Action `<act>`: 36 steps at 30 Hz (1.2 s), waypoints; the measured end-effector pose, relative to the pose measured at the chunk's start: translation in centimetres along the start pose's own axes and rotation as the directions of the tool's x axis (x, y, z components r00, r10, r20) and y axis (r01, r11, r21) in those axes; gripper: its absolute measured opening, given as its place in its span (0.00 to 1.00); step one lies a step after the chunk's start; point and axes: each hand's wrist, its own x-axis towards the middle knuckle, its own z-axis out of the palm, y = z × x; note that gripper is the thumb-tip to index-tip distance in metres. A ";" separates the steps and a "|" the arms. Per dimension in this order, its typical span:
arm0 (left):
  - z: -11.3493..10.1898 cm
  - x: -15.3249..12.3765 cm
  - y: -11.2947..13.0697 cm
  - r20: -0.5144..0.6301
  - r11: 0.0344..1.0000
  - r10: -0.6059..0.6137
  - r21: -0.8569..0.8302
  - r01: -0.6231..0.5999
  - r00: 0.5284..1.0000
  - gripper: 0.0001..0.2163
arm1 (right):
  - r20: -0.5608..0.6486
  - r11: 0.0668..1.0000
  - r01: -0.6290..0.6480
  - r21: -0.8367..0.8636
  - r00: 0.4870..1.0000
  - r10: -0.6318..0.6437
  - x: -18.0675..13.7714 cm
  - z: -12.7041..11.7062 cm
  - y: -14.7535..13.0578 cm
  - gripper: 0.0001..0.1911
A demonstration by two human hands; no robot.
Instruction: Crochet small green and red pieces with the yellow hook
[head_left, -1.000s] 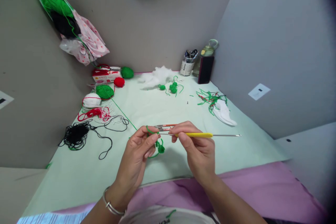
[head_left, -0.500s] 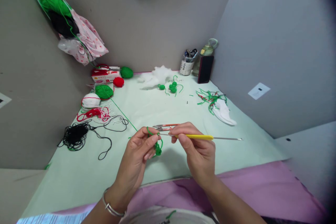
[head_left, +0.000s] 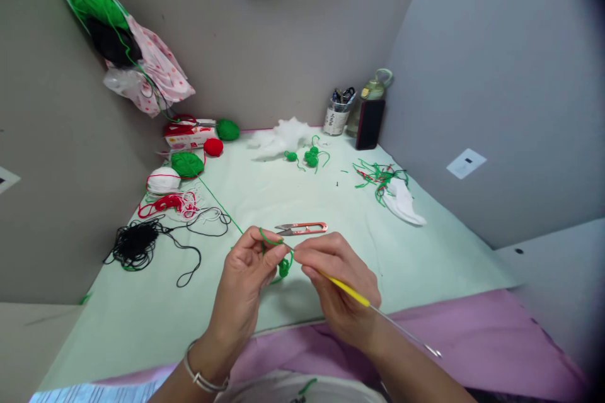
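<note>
My left hand (head_left: 250,271) pinches a small green crochet piece (head_left: 284,267), which hangs below the fingertips. Green yarn loops over the left index finger and runs back to a green yarn ball (head_left: 188,164). In my right hand (head_left: 343,283) is a crochet hook (head_left: 350,291) with a yellow handle, its rear metal shaft slanting down to the right. The hook's front end meets the work at the left fingertips; its very tip is hidden. Just beyond both hands lie thread snips (head_left: 302,228) with orange handles, touched by neither hand.
At left are black cord (head_left: 137,244), red yarn (head_left: 170,204) and a white yarn ball (head_left: 163,181). White stuffing (head_left: 283,137) and small green pieces (head_left: 311,156) lie at the back. A pen cup (head_left: 336,116), phone (head_left: 370,124) and yarn scraps (head_left: 380,179) are at right.
The crochet hook has swung from nearly level to a slant, its rear end dropping toward me. My right hand has rotated and moved slightly down and left, uncovering the snips' handles.
</note>
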 end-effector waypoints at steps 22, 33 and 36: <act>-0.5 0.0 0.1 0.041 0.978 -0.134 -0.158 0.139 0.990 0.15 | -0.155 0.967 -0.161 0.195 0.969 0.192 0.0 0.5 0.6 0.13; -0.5 0.0 -0.1 0.062 0.981 -0.121 -0.146 0.129 0.991 0.14 | -0.071 0.971 -0.125 0.203 0.987 0.142 -0.4 0.5 0.6 0.14; -0.5 0.0 -0.1 0.065 0.982 -0.124 -0.138 0.132 0.990 0.14 | -0.069 0.975 -0.108 0.193 0.990 0.123 -0.3 0.5 0.6 0.14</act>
